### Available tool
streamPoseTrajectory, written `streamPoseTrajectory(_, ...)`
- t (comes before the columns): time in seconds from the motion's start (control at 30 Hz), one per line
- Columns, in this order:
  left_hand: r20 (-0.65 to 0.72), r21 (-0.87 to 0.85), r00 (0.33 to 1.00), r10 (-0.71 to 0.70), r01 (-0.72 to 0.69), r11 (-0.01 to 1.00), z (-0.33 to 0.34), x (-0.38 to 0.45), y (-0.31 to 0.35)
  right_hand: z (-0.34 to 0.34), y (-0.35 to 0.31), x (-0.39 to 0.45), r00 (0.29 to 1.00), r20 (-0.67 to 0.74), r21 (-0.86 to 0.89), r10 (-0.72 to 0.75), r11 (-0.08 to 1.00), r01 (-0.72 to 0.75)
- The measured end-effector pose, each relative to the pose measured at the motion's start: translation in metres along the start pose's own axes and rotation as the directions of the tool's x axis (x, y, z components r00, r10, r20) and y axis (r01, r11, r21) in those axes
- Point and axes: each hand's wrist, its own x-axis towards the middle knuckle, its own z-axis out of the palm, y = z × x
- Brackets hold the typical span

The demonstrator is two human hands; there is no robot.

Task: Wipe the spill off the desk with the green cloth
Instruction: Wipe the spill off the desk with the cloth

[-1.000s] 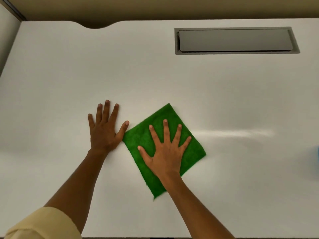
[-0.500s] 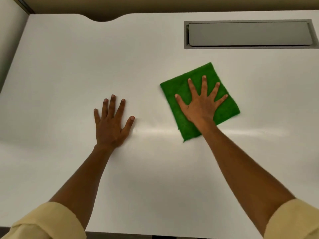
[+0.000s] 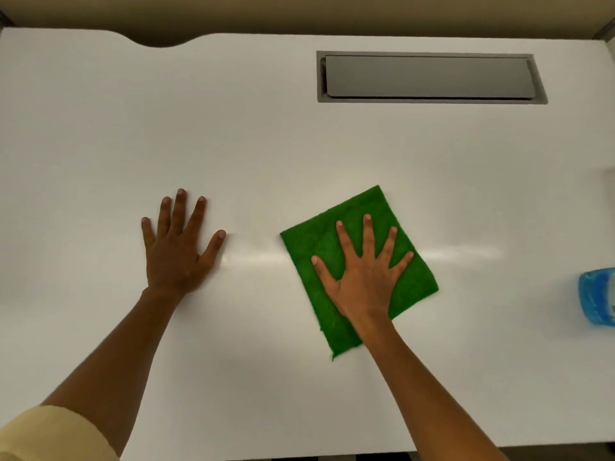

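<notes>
Soft glare, perhaps overhead (edges bowed)

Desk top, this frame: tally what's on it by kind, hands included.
Hands: 2, left hand flat on the desk, right hand flat on the cloth
Green cloth: 1
Blue object, cut off at right edge: 1
Total: 4

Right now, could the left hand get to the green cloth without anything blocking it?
Probably yes. The left hand lies flat on the white desk, apart from the green cloth, with only bare desk between them. The right hand already presses the cloth's middle, leaving its near edge free.
</notes>
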Motion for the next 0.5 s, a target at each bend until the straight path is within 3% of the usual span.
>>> streamPoseTrajectory(0.27,-0.015,0.014,1.000,0.015,-0.015,1.000,0.010,0.002,-0.007,-0.027,0.080,0.074,0.977,0.010,-0.013,0.215,0.977,-0.215)
streamPoseTrajectory(0.5,0.005,0.007,1.000,0.007,-0.007,1.000,0.007,0.003,-0.006,-0.037,0.116,0.102,0.969,0.034,-0.003,0.243,0.970,-0.243)
